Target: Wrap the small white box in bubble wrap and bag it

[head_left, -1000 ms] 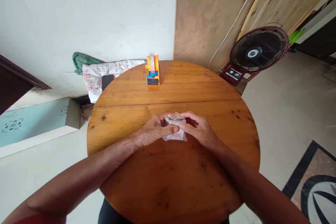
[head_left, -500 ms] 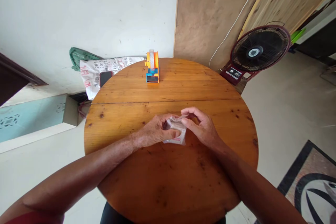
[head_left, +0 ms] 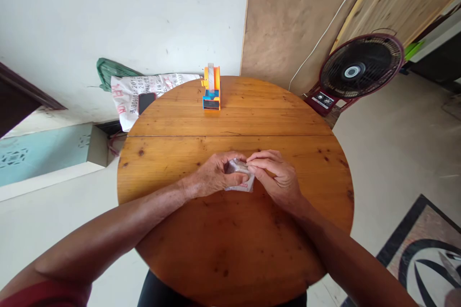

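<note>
A small packet in clear plastic wrap [head_left: 239, 185], whitish with a bit of red print, is held over the middle of the round wooden table. My left hand [head_left: 216, 176] grips it from the left, thumb pressed across its front and fingers behind. At its upper right corner my right hand [head_left: 278, 177] pinches the wrap between thumb and fingertips. What lies inside the wrap is hard to make out, and my fingers cover part of it.
An orange and blue tape dispenser [head_left: 212, 87] stands at the far edge of the wooden table [head_left: 173, 122]. Behind the table are a printed white sack [head_left: 126, 98] and a green bag [head_left: 114, 74]. A dark red fan [head_left: 355, 72] stands at the right, a pale blue cabinet [head_left: 46, 156] at the left.
My right hand's fingers have closed down onto the packet's upper right corner, and the raised flap of wrap now lies lower. My left hand keeps its hold.
</note>
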The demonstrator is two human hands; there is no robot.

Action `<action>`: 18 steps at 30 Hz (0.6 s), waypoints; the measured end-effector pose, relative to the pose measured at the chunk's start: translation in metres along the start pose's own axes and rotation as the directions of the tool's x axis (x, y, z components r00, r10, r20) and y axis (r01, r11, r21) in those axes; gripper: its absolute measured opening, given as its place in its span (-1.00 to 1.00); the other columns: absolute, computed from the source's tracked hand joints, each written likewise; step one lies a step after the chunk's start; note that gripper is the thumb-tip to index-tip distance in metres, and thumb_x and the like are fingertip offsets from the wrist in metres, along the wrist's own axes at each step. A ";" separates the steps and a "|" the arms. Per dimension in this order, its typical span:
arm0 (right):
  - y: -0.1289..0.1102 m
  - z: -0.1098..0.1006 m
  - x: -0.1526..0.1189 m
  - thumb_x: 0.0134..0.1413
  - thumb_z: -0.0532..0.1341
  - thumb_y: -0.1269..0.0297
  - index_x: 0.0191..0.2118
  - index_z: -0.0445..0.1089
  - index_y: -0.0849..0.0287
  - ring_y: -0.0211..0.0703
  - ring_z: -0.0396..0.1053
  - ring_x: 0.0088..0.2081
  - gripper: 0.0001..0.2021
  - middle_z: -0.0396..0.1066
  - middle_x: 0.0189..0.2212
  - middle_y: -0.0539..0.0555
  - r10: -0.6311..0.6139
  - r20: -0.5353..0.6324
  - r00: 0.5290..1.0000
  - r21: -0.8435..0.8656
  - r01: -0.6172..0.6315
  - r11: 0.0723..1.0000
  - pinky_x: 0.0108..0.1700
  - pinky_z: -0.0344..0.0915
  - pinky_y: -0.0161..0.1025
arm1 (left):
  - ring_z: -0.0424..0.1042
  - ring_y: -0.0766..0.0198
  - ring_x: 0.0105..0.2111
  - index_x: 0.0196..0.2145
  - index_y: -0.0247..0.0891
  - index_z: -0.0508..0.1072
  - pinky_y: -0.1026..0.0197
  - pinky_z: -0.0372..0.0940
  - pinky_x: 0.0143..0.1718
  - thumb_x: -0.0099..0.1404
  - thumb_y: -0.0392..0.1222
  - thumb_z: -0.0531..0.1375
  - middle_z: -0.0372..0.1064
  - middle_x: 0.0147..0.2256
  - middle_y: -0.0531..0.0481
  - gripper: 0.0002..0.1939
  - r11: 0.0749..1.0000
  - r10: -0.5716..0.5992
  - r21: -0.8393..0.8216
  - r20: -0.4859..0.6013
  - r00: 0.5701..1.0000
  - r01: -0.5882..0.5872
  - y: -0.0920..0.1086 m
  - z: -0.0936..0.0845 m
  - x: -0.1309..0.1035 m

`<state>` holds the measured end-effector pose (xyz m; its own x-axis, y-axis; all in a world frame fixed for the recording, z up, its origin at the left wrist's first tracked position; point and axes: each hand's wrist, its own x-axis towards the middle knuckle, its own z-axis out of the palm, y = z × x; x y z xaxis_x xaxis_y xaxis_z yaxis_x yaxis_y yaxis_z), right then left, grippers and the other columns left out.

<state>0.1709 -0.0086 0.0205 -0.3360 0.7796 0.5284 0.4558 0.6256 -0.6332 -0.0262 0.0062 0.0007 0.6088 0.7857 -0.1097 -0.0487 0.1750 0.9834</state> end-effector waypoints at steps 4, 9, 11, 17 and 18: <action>0.001 0.001 0.001 0.22 0.18 0.35 -0.30 0.53 0.05 -0.14 0.47 -0.22 -0.84 0.56 -0.26 0.05 -0.029 0.041 0.999 -0.053 0.031 0.998 -0.05 0.34 -0.10 | 0.28 0.37 -0.40 -0.14 -0.32 0.45 0.32 0.18 -0.37 0.14 -0.01 0.35 0.33 -0.38 0.06 -0.59 0.999 -0.015 -0.032 -0.007 1.000 0.014 -0.002 -0.003 0.002; 0.006 0.000 0.000 0.19 0.17 0.40 -0.22 0.52 0.03 -0.15 0.50 -0.23 -0.81 0.57 -0.26 0.04 -0.127 0.066 0.990 -0.148 0.135 0.980 0.01 0.33 -0.06 | 0.34 0.33 -0.38 -0.11 -0.32 0.44 0.29 0.22 -0.34 0.09 0.04 0.38 0.39 -0.34 0.02 -0.50 0.993 -0.074 -0.093 0.004 0.997 0.074 -0.001 -0.006 0.004; 0.009 0.000 -0.001 0.18 0.17 0.41 -0.19 0.52 0.00 -0.15 0.50 -0.23 -0.79 0.57 -0.26 0.02 -0.164 0.063 0.984 -0.169 0.172 0.970 0.05 0.32 -0.04 | 0.38 0.31 -0.35 -0.10 -0.31 0.44 0.28 0.24 -0.32 0.09 0.04 0.38 0.42 -0.31 -0.01 -0.50 0.985 -0.098 -0.140 0.030 0.995 0.101 0.001 -0.007 0.003; 0.011 -0.009 -0.002 0.16 0.15 0.39 -0.09 0.50 -0.03 -0.14 0.50 -0.18 -0.73 0.55 -0.16 0.03 -0.215 0.095 0.972 -0.179 0.229 0.957 0.13 0.27 0.01 | 0.44 0.24 -0.31 -0.09 -0.30 0.45 0.23 0.30 -0.30 0.11 0.05 0.38 0.48 -0.25 -0.09 -0.50 0.929 -0.154 -0.329 0.065 0.986 0.166 0.009 -0.006 0.000; 0.010 -0.010 -0.002 0.14 0.15 0.40 -0.07 0.50 -0.02 -0.13 0.50 -0.16 -0.71 0.54 -0.13 0.05 -0.243 0.097 0.965 -0.179 0.257 0.950 0.13 0.27 0.01 | 0.45 0.21 -0.30 -0.08 -0.30 0.45 0.21 0.32 -0.30 0.12 0.05 0.37 0.48 -0.25 -0.10 -0.50 0.916 -0.156 -0.363 0.076 0.985 0.173 0.009 -0.005 0.000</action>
<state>0.1847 -0.0044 0.0190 -0.5152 0.6034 0.6087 0.4941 0.7894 -0.3643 -0.0306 0.0110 0.0090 0.6673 0.7015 -0.2502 -0.2266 0.5112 0.8291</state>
